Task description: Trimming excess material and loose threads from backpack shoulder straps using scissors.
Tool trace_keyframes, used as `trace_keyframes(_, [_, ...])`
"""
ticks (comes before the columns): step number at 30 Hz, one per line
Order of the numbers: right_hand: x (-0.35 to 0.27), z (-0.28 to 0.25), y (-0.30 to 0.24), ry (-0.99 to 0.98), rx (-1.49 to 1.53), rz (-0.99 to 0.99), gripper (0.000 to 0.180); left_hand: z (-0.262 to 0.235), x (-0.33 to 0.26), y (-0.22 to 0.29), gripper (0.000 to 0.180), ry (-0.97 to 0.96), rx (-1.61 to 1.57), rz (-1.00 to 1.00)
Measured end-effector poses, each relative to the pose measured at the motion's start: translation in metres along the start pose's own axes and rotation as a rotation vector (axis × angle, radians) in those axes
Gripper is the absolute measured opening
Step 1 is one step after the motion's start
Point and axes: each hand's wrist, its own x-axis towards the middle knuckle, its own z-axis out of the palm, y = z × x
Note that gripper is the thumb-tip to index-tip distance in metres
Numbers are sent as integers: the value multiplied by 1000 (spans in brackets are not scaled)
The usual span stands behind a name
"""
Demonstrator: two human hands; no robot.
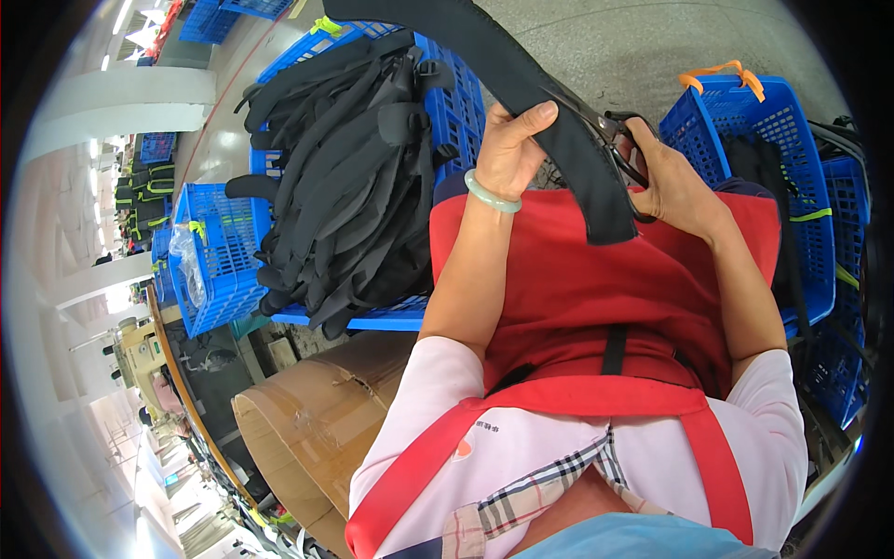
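Observation:
My left hand (512, 149) grips a long black padded strap (559, 121) that runs from the top of the view down across my red apron (596, 289). A pale green bangle (491, 196) sits on that wrist. My right hand (675, 182) holds black scissors (615, 135) with the blades against the strap's right edge. The strap's lower end hangs just below both hands.
A blue plastic crate (461, 102) to my left is heaped with black straps (345, 168). Another blue crate (773, 158) with orange ties stands at the right, more crates beyond it. A smaller blue crate (219, 252) and brown cardboard (307, 419) lie at lower left.

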Motion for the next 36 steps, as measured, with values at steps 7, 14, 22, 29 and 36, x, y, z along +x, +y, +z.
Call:
trace_keyframes(7, [5,15,21,86,-34,-67,33,1,0,-4,14,-45,-38,-20])
trace_keyframes(14, [4,21,14,91,-21,24,29,-9,7,11,12,24,-85,-34])
trace_keyframes(22, [4,21,10,183,-101,-33,31,0,1,0,11,-12,-26,17])
trace_keyframes(29, [4,22,18,131,-56,12,35,-2,2,-3,13,-3,-30,-2])
trace_keyframes(36, [3,11,9,75,13,-9,50,3,-2,-8,13,-26,-76,-57])
